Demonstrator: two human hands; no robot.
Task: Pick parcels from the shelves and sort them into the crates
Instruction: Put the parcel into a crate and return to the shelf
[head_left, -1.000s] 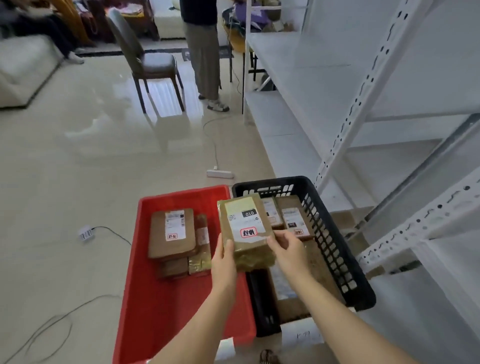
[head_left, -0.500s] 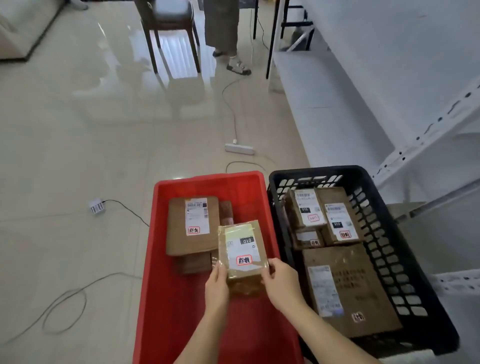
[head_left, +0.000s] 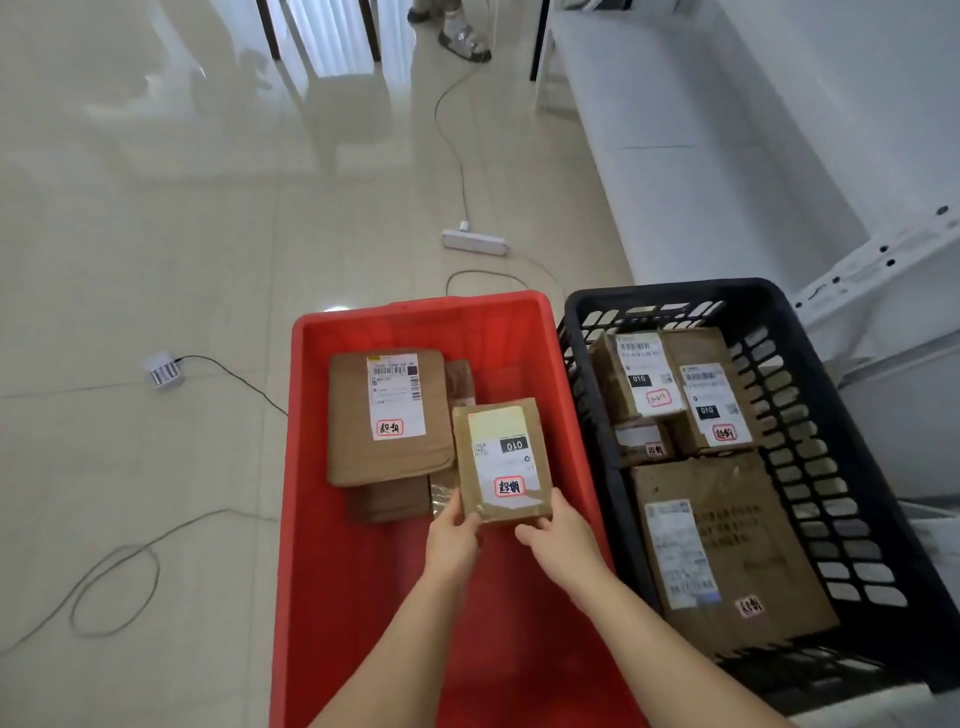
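Observation:
A small brown parcel (head_left: 501, 460) with a white label marked 010 is held over the red crate (head_left: 363, 597). My left hand (head_left: 454, 535) grips its near left corner and my right hand (head_left: 563, 540) grips its near right corner. Inside the red crate a flat brown parcel (head_left: 387, 415) lies on top of other brown packets. The black slotted crate (head_left: 852, 467) stands to the right and holds several labelled cardboard parcels, the largest (head_left: 722, 551) at its near end. White metal shelves (head_left: 727, 130) run along the right.
A white power strip (head_left: 472, 241) and its cables lie on the tiled floor beyond the crates. A small adapter (head_left: 163, 369) and a looped cable (head_left: 114, 587) lie to the left. Another person's feet (head_left: 460, 36) stand at the top, near chair legs.
Both hands have lowered the parcel from above the black crate's edge leftward and down into the red crate. My view has tilted further down onto the crates.

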